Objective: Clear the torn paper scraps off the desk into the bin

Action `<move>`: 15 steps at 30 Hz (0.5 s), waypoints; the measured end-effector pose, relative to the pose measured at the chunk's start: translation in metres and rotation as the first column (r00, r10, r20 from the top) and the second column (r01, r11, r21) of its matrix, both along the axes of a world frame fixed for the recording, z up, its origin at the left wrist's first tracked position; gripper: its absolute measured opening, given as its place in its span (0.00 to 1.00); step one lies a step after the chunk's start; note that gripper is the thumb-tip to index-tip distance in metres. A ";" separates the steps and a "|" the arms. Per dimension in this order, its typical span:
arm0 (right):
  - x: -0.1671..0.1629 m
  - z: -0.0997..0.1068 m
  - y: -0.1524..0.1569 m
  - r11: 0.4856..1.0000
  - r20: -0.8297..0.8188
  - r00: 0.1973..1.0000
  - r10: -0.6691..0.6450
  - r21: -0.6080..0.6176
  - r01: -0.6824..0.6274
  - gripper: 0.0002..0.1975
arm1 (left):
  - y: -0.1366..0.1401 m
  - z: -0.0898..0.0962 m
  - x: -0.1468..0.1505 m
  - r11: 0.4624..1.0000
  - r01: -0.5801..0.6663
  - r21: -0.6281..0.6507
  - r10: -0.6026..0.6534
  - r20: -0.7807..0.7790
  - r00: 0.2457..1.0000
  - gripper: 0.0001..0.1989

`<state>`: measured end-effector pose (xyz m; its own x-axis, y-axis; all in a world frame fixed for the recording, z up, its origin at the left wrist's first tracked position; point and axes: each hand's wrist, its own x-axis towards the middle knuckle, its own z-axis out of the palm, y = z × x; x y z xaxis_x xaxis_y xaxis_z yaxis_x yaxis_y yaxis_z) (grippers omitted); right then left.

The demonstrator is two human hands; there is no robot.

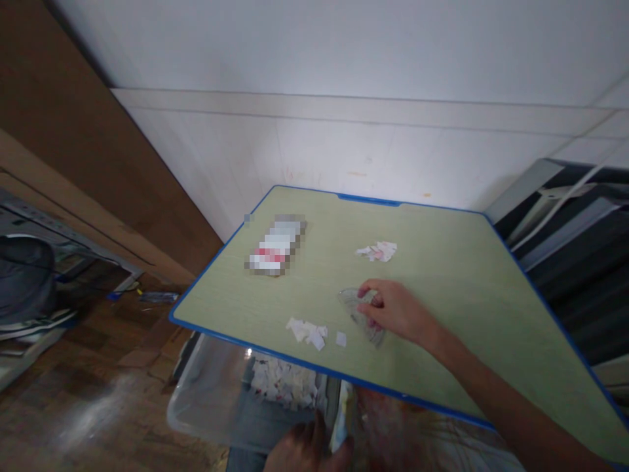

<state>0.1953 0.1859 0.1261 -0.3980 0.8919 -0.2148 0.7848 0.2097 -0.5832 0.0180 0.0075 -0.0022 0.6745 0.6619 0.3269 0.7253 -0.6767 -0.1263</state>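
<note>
My right hand (393,311) rests on a clear plastic protractor (354,308) that lies flat on the green table (442,275), fingers curled over its far side. A small pile of torn white paper scraps (307,331) lies to its left near the table's front edge. A second pile of white and pink scraps (377,251) lies farther back. My left hand (307,449) is below the table edge at the bottom of the view, gripping the edge of a thin sheet or bag (341,419).
A blurred white and red packet (275,246) lies at the table's back left. Under the front edge stands a clear plastic bin (206,400) holding many paper scraps. A white wall is behind; dark furniture stands at right, wooden floor at left.
</note>
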 end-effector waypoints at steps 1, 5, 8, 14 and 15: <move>-0.004 -0.002 -0.006 1.000 0.002 1.000 -0.004 -0.008 0.004 0.11 | 0.000 0.000 0.000 1.000 0.003 0.000 -0.003 -0.013 1.000 0.18; -0.037 -0.009 -0.018 0.998 -0.009 0.998 0.055 0.013 -0.055 0.11 | 0.000 0.001 -0.001 1.000 -0.012 -0.003 0.012 -0.018 1.000 0.19; -0.065 -0.010 -0.016 0.984 -0.016 0.985 0.171 0.049 -0.170 0.11 | 0.000 0.002 -0.002 0.998 -0.019 -0.056 0.016 -0.041 0.999 0.16; -0.095 -0.007 -0.021 0.893 0.011 0.901 0.433 0.133 -0.430 0.11 | -0.004 -0.005 -0.003 0.997 -0.019 -0.079 0.013 -0.078 0.997 0.19; -0.097 -0.004 -0.025 0.876 0.024 0.887 0.461 0.147 -0.459 0.11 | -0.004 -0.005 -0.003 0.997 -0.020 -0.078 0.013 -0.083 0.996 0.18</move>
<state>0.0987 0.1613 0.1219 -0.7725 0.6286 -0.0904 0.5725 0.6278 -0.5273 0.0147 0.0031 -0.0073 0.6858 0.6948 0.2166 0.7258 -0.6749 -0.1329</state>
